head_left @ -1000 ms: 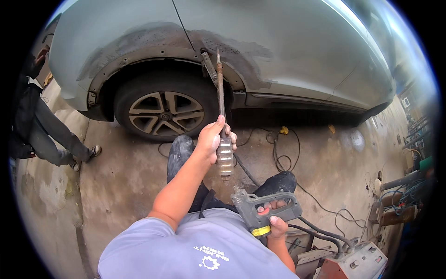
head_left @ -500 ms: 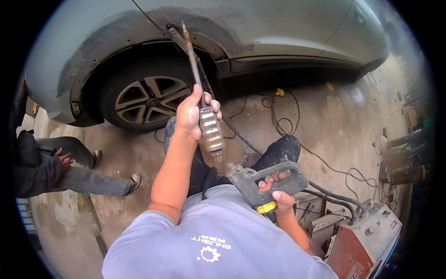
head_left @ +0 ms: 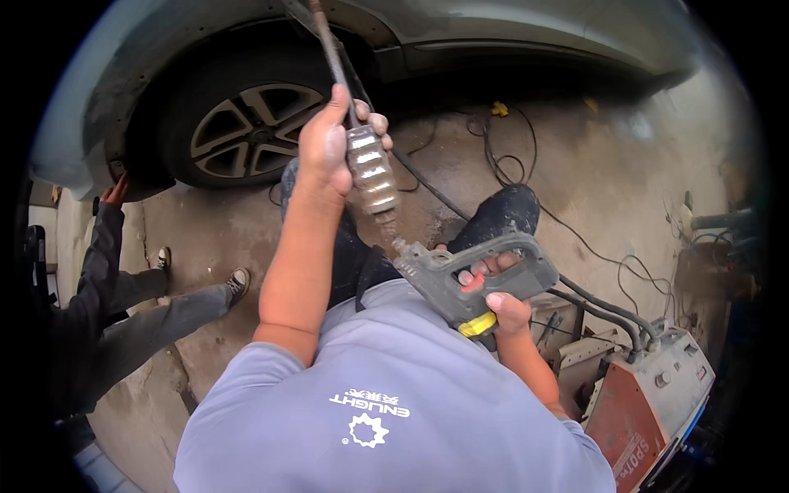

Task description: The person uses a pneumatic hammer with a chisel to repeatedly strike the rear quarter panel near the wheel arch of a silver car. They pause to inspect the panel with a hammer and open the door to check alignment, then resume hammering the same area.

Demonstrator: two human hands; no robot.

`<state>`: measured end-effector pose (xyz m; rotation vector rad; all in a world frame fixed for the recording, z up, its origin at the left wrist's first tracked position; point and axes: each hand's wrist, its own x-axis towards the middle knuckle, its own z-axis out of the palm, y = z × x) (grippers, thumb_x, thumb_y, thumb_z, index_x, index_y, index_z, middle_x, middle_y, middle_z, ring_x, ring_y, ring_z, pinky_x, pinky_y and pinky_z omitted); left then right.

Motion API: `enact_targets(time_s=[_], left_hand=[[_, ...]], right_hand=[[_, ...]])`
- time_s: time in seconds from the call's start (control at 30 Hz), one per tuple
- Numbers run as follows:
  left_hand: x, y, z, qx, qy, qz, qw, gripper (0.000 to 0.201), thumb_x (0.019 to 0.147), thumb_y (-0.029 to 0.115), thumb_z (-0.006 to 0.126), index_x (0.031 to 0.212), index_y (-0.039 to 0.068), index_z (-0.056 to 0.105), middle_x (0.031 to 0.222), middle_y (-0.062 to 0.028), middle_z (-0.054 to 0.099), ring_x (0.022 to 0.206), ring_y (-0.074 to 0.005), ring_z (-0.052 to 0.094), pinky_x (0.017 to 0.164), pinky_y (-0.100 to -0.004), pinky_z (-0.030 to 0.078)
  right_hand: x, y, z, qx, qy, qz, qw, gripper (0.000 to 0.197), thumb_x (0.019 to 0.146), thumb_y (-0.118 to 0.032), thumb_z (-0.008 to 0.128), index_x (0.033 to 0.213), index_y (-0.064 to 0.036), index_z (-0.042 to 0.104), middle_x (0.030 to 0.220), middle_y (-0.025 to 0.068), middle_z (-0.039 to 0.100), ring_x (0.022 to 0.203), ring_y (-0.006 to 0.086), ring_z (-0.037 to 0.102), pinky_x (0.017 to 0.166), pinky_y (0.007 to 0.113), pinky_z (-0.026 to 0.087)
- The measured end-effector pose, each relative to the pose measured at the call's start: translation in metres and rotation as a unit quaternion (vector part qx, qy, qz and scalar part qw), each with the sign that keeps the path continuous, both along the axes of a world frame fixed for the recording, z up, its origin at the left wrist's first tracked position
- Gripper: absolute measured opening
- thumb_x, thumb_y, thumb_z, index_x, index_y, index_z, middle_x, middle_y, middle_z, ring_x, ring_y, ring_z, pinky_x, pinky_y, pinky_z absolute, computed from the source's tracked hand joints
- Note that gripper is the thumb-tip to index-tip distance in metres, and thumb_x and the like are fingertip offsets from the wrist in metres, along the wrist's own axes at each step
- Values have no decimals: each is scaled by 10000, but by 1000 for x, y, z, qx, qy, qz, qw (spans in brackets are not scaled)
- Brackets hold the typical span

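My left hand (head_left: pixel 325 146) is closed round a slide hammer (head_left: pixel 374 172), at its steel shaft and the upper end of its ribbed metal weight. The shaft points up toward the car's wheel arch; its tip is cut off at the upper edge. My right hand (head_left: pixel 508 308) grips a dusty grey spot-welding gun (head_left: pixel 440 283) with a yellow band at its base. Fingers of that hand reach through the handle opening, by the red trigger. The gun's nose lies close below the slide hammer's lower end; whether they touch I cannot tell.
Ahead stands a grey-green car with a wheel (head_left: pixel 256 131) at its arch. A red and grey welding machine (head_left: pixel 649 403) stands at lower right, thick cables running to it. Thin cable (head_left: pixel 514 168) loops over the concrete floor. At left, another person's hand (head_left: pixel 117 191) is at the bumper.
The view has tilted down, so the car sits higher in the picture. The other person has raised a hand to the bumper. Both my hands keep their holds.
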<state>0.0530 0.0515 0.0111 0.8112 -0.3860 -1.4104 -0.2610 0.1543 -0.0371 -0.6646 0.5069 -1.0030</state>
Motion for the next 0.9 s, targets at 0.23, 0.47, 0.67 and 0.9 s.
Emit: enact_targets(time_s=[0.23,0.47,0.67,0.9], left_hand=[[-7,1,5,12,14,8,1000,477,1075,522,485,835,114,547,736,-115,647,594,-260,651,581,-394,575],[-4,-4,3,10,20,5,1000,524,1069,563,456,846,98,551,734,-132,645,595,-284,652,579,-406,574],[25,-43,21,10,32,11,999,592,1041,650,423,926,83,548,739,-140,642,603,-310,651,593,-444,559],[-14,-7,0,4,-1,49,999,485,1070,548,470,891,103,543,738,-122,652,579,-263,641,573,-395,552]], right_hand=[[10,10,6,-39,-39,-30,998,660,684,-148,728,1304,-83,514,1112,21,468,1057,175,490,952,384,473],[7,10,2,-71,7,-38,997,786,721,-173,721,1452,-29,470,1324,102,527,1151,231,528,1020,425,466],[5,12,-5,-94,30,-69,993,768,728,-199,729,1436,-31,481,1345,121,537,1222,277,536,1052,453,463],[-4,6,-20,-86,-8,-45,995,709,704,-184,720,1367,-66,499,1297,88,529,1113,218,506,984,399,485]])
